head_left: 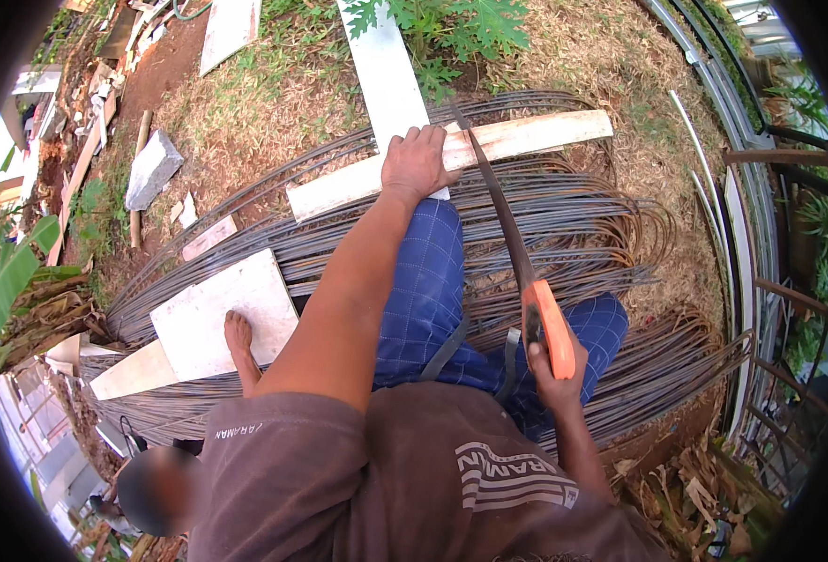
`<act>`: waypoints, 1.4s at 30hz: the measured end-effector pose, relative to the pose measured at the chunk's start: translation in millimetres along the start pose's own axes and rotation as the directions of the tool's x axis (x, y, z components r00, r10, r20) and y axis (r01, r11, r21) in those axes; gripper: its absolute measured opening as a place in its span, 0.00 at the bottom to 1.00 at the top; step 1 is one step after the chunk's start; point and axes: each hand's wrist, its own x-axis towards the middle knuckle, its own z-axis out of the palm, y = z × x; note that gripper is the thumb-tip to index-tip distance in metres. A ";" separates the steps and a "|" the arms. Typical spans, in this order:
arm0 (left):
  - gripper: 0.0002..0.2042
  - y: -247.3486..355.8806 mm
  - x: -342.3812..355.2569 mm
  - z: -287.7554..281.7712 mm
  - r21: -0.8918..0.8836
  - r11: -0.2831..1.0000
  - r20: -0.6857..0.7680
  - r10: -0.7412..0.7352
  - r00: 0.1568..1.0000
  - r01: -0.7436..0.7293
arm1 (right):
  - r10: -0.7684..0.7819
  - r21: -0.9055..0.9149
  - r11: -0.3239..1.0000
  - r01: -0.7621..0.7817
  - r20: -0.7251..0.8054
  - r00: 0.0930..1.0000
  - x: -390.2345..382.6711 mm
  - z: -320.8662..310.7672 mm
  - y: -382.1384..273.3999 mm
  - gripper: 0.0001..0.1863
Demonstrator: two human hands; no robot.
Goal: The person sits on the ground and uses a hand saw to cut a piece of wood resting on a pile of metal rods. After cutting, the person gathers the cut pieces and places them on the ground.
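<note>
My right hand is wrapped round the orange handle of a handsaw. Its dark blade slants up and away, crossing a whitish wooden plank just right of my left hand. That hand presses down on the plank, its fingers curled over the far edge. A longer white board runs away from me and meets the plank under or beside my left hand; which one lies on top I cannot tell. My bent knee in blue checked trousers comes up close against the plank's near side.
Bundles of bent steel rods lie beneath the plank. At left are a flat white panel with a bare foot on it and a grey stone block. A leafy plant grows ahead. Metal rails line the right; another person's blurred head is lower left.
</note>
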 end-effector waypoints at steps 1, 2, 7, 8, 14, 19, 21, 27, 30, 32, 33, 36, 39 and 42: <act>0.35 -2.9 0.1 4.1 -0.008 1.000 -0.005 0.006 1.000 -0.006 | 0.026 0.034 0.999 -0.026 0.007 1.000 52.1 15.3 10.1 0.32; 0.35 -2.0 1.6 3.4 -0.015 1.000 -0.019 0.018 1.000 -0.018 | 0.040 0.062 0.997 -0.040 0.010 0.999 105.3 30.1 14.5 0.31; 0.35 7.5 -3.3 -2.9 0.008 1.000 -0.008 0.009 1.000 -0.009 | 0.032 0.043 0.999 -0.031 -0.022 0.999 181.5 55.0 -19.4 0.30; 0.35 2.0 -0.4 -5.7 0.026 0.999 -0.007 -0.019 1.000 0.019 | -0.066 0.106 0.992 0.072 -0.056 0.996 147.4 52.5 -6.4 0.32; 0.34 -0.7 -1.5 0.1 0.007 1.000 -0.016 -0.008 1.000 0.008 | -0.073 -0.179 0.981 0.072 0.006 0.997 -74.6 -26.5 -17.0 0.34; 0.34 4.6 2.0 3.8 -0.017 0.999 -0.019 0.030 0.999 -0.030 | 0.064 0.148 0.987 -0.056 -0.050 0.997 110.7 21.4 32.3 0.24; 0.37 6.0 5.4 1.4 -0.007 0.999 -0.019 0.038 0.999 -0.038 | 0.081 0.161 0.984 -0.078 -0.015 0.997 168.9 40.7 11.7 0.26; 0.37 -4.5 -2.8 -0.8 0.045 0.999 -0.022 -0.020 1.000 0.021 | 0.024 0.030 0.999 -0.024 0.023 0.999 54.0 18.2 -6.5 0.34; 0.35 4.5 -0.6 -8.6 0.043 0.998 0.046 -0.044 0.998 0.042 | -0.055 -0.102 0.993 0.056 0.013 0.998 -59.4 -21.1 -17.3 0.35; 0.35 5.6 1.3 -2.8 0.043 0.999 0.034 -0.027 0.999 0.026 | -0.068 -0.080 0.994 0.068 0.003 0.998 -57.9 -20.2 -18.3 0.34; 0.34 2.7 1.6 -0.8 0.045 0.999 0.028 -0.024 0.999 0.023 | -0.105 -0.039 0.994 0.106 0.014 0.994 -32.2 -16.1 -15.9 0.33; 0.35 0.8 -1.2 7.5 -0.018 1.000 -0.002 0.012 1.000 -0.012 | -0.041 0.051 0.998 0.041 0.001 0.999 120.8 31.3 12.5 0.32; 0.35 10.8 9.2 -4.5 -0.017 0.999 -0.043 0.040 0.998 -0.041 | 0.045 0.098 0.994 -0.042 -0.020 0.999 213.9 50.8 -12.0 0.32; 0.35 5.3 -6.2 4.7 0.012 0.999 -0.029 0.030 0.999 -0.029 | -0.056 0.130 0.990 0.061 -0.044 0.997 147.1 51.8 -6.8 0.35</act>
